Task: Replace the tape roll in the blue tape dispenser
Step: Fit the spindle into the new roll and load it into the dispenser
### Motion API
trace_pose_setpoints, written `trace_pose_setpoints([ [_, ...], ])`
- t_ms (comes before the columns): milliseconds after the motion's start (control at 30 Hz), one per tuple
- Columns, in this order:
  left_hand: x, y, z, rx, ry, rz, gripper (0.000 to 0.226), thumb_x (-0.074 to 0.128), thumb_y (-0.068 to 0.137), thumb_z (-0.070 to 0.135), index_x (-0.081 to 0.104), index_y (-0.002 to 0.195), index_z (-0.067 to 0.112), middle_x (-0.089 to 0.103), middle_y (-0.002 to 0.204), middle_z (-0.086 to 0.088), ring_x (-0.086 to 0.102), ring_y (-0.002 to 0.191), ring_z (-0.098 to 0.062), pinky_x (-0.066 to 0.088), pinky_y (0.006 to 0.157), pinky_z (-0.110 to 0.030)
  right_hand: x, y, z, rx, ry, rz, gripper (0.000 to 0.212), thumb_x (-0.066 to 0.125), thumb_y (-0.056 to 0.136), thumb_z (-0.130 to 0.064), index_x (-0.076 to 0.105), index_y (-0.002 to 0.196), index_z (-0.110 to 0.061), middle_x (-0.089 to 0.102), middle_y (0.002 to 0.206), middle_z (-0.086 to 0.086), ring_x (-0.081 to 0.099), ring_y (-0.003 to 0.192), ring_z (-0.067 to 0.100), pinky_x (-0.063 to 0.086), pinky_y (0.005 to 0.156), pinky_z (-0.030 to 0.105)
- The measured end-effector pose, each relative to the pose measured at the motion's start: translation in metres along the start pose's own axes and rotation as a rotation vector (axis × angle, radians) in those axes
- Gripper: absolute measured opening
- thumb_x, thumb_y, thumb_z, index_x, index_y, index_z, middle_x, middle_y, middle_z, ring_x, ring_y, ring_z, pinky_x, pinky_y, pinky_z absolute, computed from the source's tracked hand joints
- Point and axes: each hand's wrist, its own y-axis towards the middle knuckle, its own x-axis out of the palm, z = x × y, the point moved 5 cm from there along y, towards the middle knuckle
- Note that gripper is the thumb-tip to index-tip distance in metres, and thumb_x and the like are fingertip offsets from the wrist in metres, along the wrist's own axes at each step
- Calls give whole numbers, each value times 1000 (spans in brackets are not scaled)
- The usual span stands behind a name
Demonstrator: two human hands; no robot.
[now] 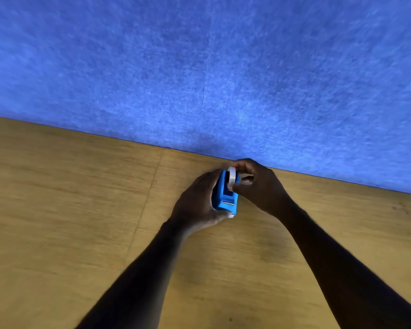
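The blue tape dispenser [226, 198] stands on the wooden table near its far edge, cutter end toward me. My left hand [197, 203] wraps around its left side and grips it. A whitish tape roll [232, 176] sits on edge at the top of the dispenser's slot, half above the body. My right hand [259, 184] pinches the roll from the right with thumb and fingers. Whether the roll is seated on its hub is hidden by my fingers.
The wooden table [81, 222] spreads wide to the left and toward me, with a seam running down its middle. A blue felt wall [199, 67] rises directly behind the table's far edge, close behind my hands.
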Motion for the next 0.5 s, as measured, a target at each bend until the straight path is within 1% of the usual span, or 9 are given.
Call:
trace_pose_setpoints([
  [133, 1, 0, -2, -12, 2, -6, 110, 82, 61, 54, 21, 152, 40, 41, 148, 18, 39, 133, 1, 34, 94, -15, 0, 3, 0, -30, -34, 6, 47, 83, 72, -19, 60, 108, -36, 65, 100, -25, 62, 96, -7, 48, 79, 12],
  [233, 2, 1, -3, -21, 17, -8, 110, 81, 61, 56, 21, 152, 39, 41, 149, 17, 36, 132, 4, 27, 92, -9, -1, 4, 1, -36, -42, -7, 47, 84, 71, -22, 59, 108, -37, 65, 101, -24, 62, 96, -8, 48, 79, 13],
  [300, 2, 1, -3, -22, 19, -9, 109, 79, 60, 58, 21, 151, 39, 41, 149, 18, 30, 127, 11, 21, 88, -4, -1, 4, 2, -39, -47, -10, 46, 84, 70, -22, 60, 107, -37, 66, 101, -23, 63, 96, -7, 49, 79, 14],
  [400, 2, 1, -4, -23, 26, -6, 109, 80, 60, 58, 21, 151, 40, 42, 148, 18, 27, 123, 16, 20, 86, -2, -1, 5, 3, -41, -42, 0, 45, 85, 69, -24, 61, 105, -36, 67, 101, -21, 64, 94, -5, 49, 76, 14],
  [500, 3, 0, -4, -19, 31, -2, 111, 80, 60, 58, 20, 152, 40, 41, 148, 19, 26, 123, 16, 20, 87, -2, 0, 5, 3, -55, -50, 5, 46, 85, 70, -25, 61, 108, -32, 68, 104, -18, 65, 96, -2, 50, 78, 16],
])
